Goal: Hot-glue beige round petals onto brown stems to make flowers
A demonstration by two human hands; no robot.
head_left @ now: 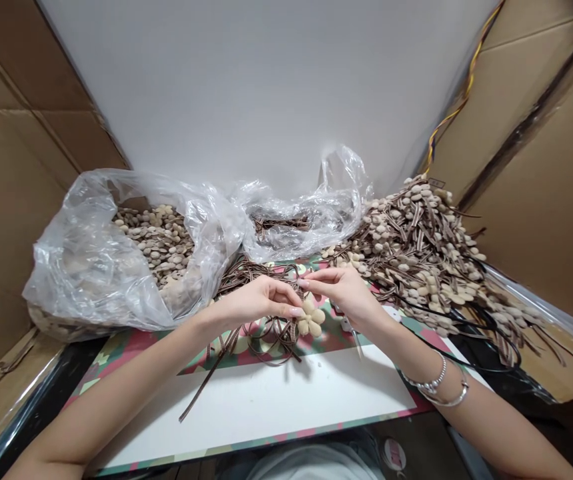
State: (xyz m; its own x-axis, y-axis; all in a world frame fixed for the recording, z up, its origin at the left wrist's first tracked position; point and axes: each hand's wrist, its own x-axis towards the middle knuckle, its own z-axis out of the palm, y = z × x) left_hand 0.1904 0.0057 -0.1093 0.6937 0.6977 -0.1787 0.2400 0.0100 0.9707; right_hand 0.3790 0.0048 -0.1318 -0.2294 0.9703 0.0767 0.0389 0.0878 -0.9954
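Observation:
My left hand (274, 298) pinches a beige, padded fabric flower (311, 319) between thumb and fingers, its petals facing up. Just behind the flower, my right hand (342, 290) is closed at thumb and forefinger on what looks like a thin brown ribbon; its end is partly hidden by the fingertips. Both hands are close together over the mat. Below and behind them lies a loose tangle of brown striped ribbons (246, 273). A thin pointed tool (356, 341) lies by my right wrist, partly covered.
A clear plastic bag (91, 267) with many beige flowers (159, 237) stands at left. Another plastic bag (316, 220) holds brown ribbons. At right is a heap of flowers with ribbons (416, 247), beside a black cable (511, 347). A patterned mat with a white panel (266, 400) lies in front.

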